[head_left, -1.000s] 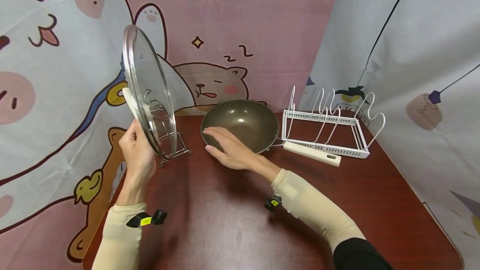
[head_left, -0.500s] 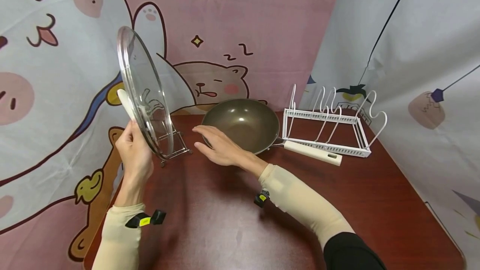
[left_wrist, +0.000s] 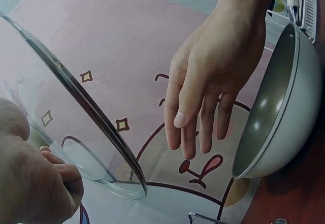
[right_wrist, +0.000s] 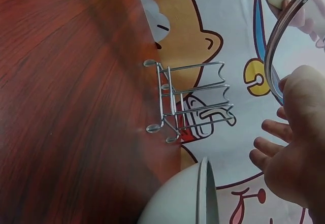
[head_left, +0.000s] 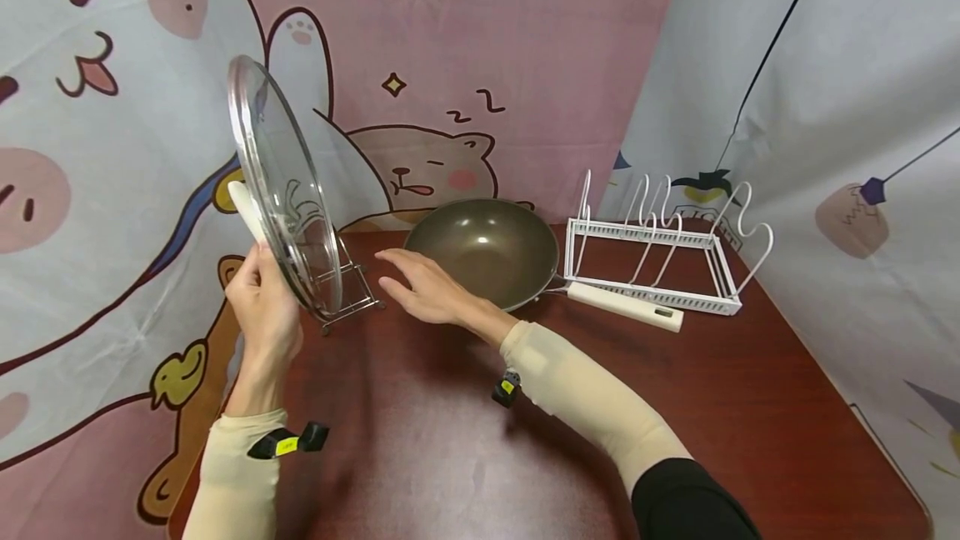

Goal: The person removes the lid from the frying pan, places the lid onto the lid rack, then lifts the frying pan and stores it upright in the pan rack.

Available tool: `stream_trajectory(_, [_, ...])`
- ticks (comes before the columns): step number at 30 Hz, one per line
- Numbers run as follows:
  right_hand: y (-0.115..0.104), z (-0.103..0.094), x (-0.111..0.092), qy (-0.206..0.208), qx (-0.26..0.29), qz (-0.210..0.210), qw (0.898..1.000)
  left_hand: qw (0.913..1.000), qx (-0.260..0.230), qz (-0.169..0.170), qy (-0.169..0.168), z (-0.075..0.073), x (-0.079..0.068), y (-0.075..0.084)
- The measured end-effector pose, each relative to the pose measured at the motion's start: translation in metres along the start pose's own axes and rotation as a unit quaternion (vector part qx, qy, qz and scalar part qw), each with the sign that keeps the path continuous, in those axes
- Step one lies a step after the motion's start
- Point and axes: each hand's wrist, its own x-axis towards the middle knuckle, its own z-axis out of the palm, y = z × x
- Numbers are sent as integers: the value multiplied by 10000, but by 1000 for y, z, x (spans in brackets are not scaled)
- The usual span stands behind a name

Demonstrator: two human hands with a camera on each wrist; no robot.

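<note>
Glass lid (head_left: 283, 177), clear, round and rimmed in shiny metal, stands nearly on edge in the air, between nine and ten o'clock of the open pan (head_left: 483, 248) as the head view shows it. That pan is a deep, round bowl resting on the worktop (head_left: 480, 448), its inside smooth, olive-brown and glossy with bright highlights, its outside pale; a long cream pan handle (head_left: 625, 306) with a slot near its end points between three and four o'clock. Fingers of the left hand (head_left: 262, 294) curl around the lower part of the lid's smooth cream grip (head_left: 246, 211). At eight o'clock of the pan's centre hovers the right hand (head_left: 426, 288), its fingers extended and apart, holding nothing. Low on the worktop between eight and nine o'clock stands a thin, shiny wire stand (right_wrist: 171, 92) with rounded feet and wavy tops. At three o'clock sits a white rack (head_left: 637, 233), a rectangular frame with slotted rails and upright, curved wire dividers. Reddish-brown, wood-grained and glossy, the worktop meets a creased, cartoon-printed cloth (head_left: 540, 65) at twelve.
</note>
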Motion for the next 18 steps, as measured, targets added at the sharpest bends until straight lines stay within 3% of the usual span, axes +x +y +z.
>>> stream_trajectory(18, [0,15,23,40,263,463,9986,9997,96,-135,196,-10,1,0])
